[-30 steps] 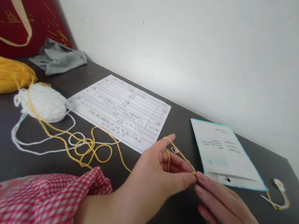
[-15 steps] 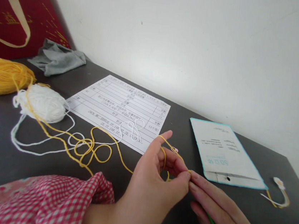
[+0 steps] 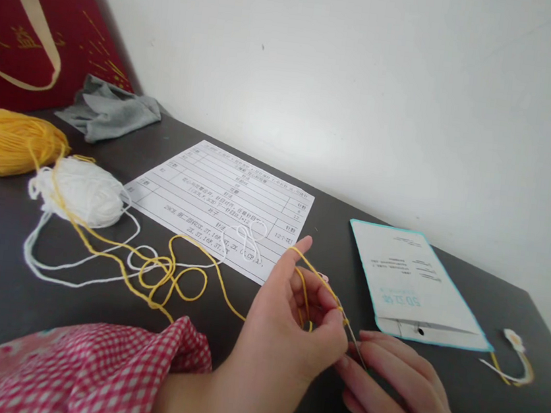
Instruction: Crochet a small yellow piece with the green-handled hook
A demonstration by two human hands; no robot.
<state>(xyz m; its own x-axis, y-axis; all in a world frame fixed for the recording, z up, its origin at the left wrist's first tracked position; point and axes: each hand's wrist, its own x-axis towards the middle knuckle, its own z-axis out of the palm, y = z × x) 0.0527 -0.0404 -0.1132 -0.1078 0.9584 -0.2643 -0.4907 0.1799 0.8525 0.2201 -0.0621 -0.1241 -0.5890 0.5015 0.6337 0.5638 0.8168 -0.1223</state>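
My left hand point(image 3: 299, 328) is closed in a pinch on yellow yarn point(image 3: 315, 271), which runs over the raised index finger and down through the other fingers. In my right hand point(image 3: 399, 386) is a crochet hook point(image 3: 356, 344); its thin metal shaft slants up toward the left thumb and fingertips. The yarn meets the hook's tip there, where a small loop or stitch sits. Most of the hook's handle is hidden under the right fingers. From the left hand the yarn trails back across the dark table to the yellow skein point(image 3: 11, 143).
Beside the skein lies a white yarn ball point(image 3: 83, 191) with loose strands. A printed sheet point(image 3: 226, 201) is behind my hands, a blue-edged white packet point(image 3: 416, 282) to the right. Farther right is a small crocheted piece point(image 3: 514, 340). A grey cloth point(image 3: 112, 111) and red bag point(image 3: 38, 20) stand back left.
My right hand has shifted slightly down and away from the left fingertips, so the hook's metal shaft now shows between them. The green handle is no longer plainly visible. My left hand has barely moved.
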